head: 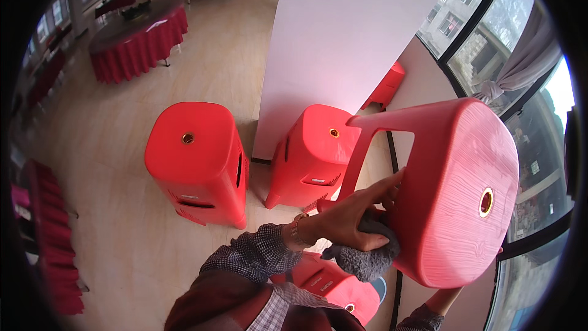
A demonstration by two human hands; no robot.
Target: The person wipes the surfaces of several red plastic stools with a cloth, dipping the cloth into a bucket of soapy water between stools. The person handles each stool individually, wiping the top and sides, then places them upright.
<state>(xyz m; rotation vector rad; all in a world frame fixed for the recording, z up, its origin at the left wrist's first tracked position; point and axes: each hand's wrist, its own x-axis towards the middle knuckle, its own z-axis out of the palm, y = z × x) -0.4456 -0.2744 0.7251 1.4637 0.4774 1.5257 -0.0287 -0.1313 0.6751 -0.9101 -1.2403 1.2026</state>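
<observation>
A red plastic stool is held up in the air, tilted so that its wood-grained seat with a gold-ringed centre hole faces right. My left hand grips a dark grey fluffy cloth and presses it against the stool's side, below the opening between the legs. A watch is on the left wrist. My right hand reaches up behind the stool's lower edge and holds it; most of its fingers are hidden by the seat.
Red stools stand at the left and against the white pillar. Another stool is close to my body, partly covering a blue-grey rounded object. Windows line the right. Round tables with red skirts stand further off.
</observation>
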